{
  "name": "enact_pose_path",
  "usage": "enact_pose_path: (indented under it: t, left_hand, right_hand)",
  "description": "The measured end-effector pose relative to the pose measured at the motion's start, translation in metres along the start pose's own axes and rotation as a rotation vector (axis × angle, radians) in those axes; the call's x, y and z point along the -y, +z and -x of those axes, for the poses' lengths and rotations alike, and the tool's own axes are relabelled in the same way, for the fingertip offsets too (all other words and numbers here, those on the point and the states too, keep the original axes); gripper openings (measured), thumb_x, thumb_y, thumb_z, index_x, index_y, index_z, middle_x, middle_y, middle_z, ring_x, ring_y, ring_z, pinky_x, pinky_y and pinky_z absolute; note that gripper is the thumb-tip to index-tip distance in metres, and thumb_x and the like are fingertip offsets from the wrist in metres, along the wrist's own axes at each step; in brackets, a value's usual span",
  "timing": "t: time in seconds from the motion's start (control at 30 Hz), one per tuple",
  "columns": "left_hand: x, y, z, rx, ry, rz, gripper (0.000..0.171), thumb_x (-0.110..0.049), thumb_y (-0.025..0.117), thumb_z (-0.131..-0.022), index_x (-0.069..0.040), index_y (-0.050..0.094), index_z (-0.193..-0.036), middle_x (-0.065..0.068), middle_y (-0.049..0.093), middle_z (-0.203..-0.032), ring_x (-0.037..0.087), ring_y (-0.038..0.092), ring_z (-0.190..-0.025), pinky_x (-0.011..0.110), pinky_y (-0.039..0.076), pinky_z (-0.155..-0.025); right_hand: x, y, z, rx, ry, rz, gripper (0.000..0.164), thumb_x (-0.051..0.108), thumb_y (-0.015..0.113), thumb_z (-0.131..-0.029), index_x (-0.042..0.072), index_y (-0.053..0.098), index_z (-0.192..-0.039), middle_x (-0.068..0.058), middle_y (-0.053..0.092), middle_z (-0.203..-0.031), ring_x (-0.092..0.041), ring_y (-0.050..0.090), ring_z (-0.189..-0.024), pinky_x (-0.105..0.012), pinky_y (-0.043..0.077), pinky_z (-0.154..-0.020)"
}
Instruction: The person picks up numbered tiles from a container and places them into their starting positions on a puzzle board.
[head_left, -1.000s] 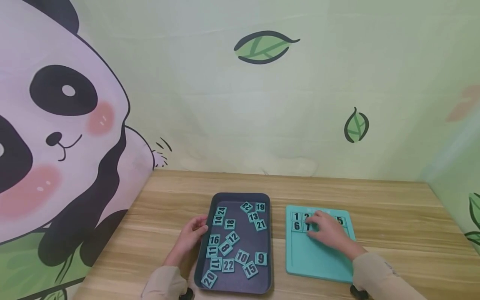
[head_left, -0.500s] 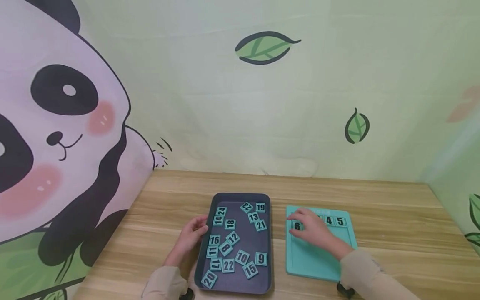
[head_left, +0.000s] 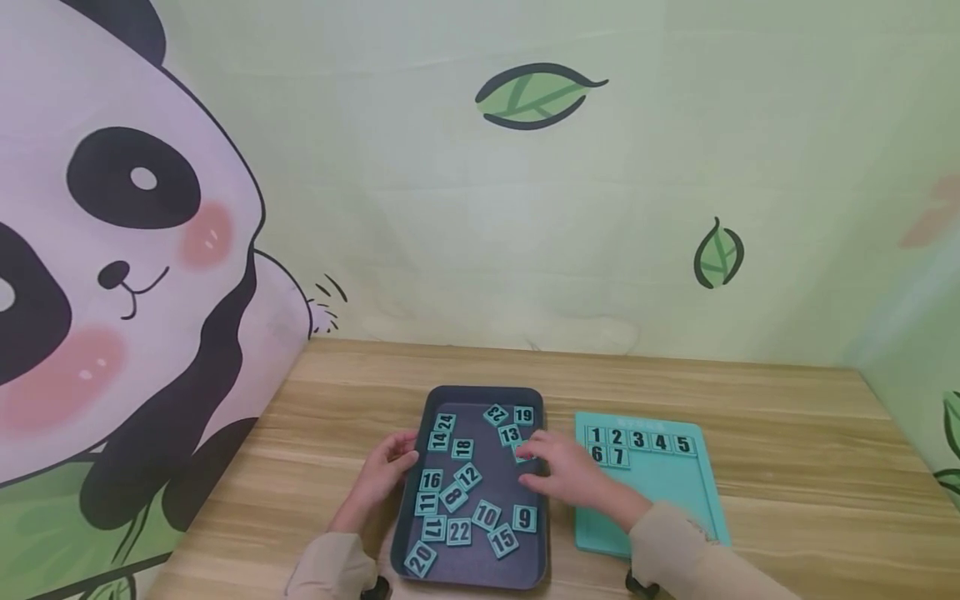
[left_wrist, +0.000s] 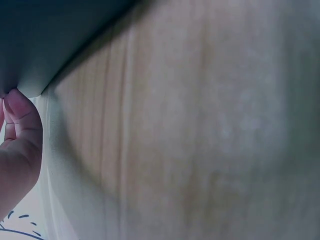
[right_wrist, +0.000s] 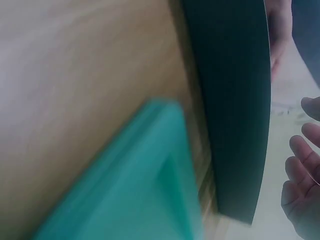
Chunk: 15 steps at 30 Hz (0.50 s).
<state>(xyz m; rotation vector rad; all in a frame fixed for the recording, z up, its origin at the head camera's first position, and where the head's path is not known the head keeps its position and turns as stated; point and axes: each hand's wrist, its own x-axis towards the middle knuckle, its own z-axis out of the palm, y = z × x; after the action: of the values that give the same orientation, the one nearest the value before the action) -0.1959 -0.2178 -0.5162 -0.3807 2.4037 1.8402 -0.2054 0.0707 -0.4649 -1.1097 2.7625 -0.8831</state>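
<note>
On the wooden table stands a dark tray (head_left: 483,392) of loose numbered tiles. My left hand (head_left: 378,475) holds its left edge, thumb at the tray's wall in the left wrist view. Over the tray's right side, my right hand (head_left: 566,472) reaches in with fingers apart, fingertips at a partly covered tile (head_left: 522,455) below tile 13 (head_left: 510,434). In the right wrist view the right hand's fingers (right_wrist: 299,150) are loosely spread with nothing between them. To the right lies a teal board (head_left: 675,482), tiles 1 to 5 in its top row, then 6 and 7 (head_left: 618,457) below.
Tile 8 (head_left: 453,497), tile 10 (head_left: 486,515) and tile 9 (head_left: 525,518) lie in the tray among several others, some turned at angles. The tray's raised wall (right_wrist: 235,110) stands close beside the board. A panda-print cloth (head_left: 420,208) hangs behind the table.
My right hand has left the board and moved left to the tray, uncovering tiles 1 to 7. The left hand has stayed at the tray's edge.
</note>
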Motion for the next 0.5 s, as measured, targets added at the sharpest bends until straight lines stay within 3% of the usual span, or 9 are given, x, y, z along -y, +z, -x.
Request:
enact_pose_path:
  t: [0.23,0.5]
  left_hand:
    - [-0.001,0.0,0.001,0.001,-0.002,-0.005,0.034,-0.011,0.049,-0.088,-0.009,0.049,-0.123,0.012,0.052,-0.112,0.023,0.049,-0.099,0.033,0.044,-0.079]
    - [0.0,0.0,0.0,-0.002,-0.003,-0.01,0.034,-0.01,0.048,-0.088,-0.008,0.049,-0.123,0.012,0.052,-0.112,0.022,0.049,-0.098,0.032,0.044,-0.079]
  right_hand:
    - [0.02,0.023,-0.009,0.096,-0.035,-0.049,0.028,0.024,0.061,-0.08,0.012,0.062,-0.106,0.001,0.06,-0.092,-0.011,0.052,-0.087,-0.025,0.045,-0.076]
    - [0.037,0.044,-0.017,0.209,-0.002,0.015,0.028,0.028,0.059,-0.081,0.017,0.063,-0.106,0.005,0.057,-0.096,-0.005,0.05,-0.086,-0.022,0.044,-0.076]
